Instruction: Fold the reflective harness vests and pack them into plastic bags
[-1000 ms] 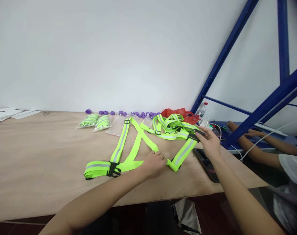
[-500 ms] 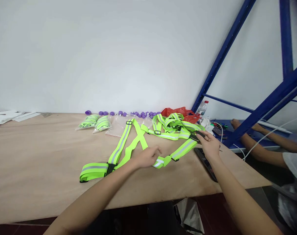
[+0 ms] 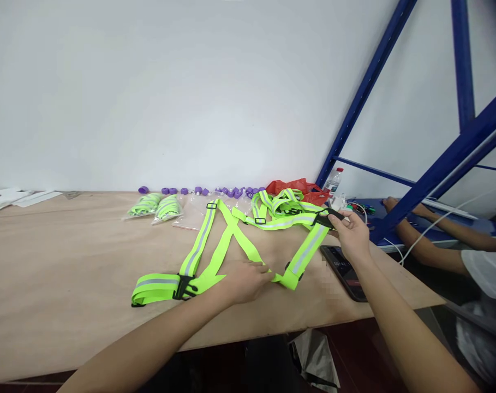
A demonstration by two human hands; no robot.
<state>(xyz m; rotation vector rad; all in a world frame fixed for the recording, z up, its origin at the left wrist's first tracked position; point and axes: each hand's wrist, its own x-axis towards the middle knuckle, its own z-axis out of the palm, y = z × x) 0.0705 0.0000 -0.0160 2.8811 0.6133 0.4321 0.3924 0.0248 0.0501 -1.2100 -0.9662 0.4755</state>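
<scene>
A neon-green reflective vest [image 3: 239, 233] made of elastic straps with grey stripes lies spread on the table. My left hand [image 3: 248, 281] rests on its crossed straps, fingers stretched out over the band and thumb hidden. My right hand [image 3: 354, 234] pinches a black plastic buckle [image 3: 328, 218] at the right end of the vest, holding it slightly up. The strap below that buckle slants down to a black slider. At the left, another black buckle [image 3: 185, 287] joins a folded loop of strap. More green straps [image 3: 286, 203] are heaped behind the right side.
Behind lie bagged green straps [image 3: 168, 208], a clear plastic bag [image 3: 192, 212], several purple caps [image 3: 235, 192] and a red bag [image 3: 300, 188]. A phone [image 3: 344, 273] lies right of the vest. Blue rack posts [image 3: 428, 172] and another person's arms [image 3: 431, 245] are at the right.
My left hand has moved down a little and its fingers have straightened over the strap. The strap under my right hand's buckle now hangs more steeply, and its lower corner has shifted.
</scene>
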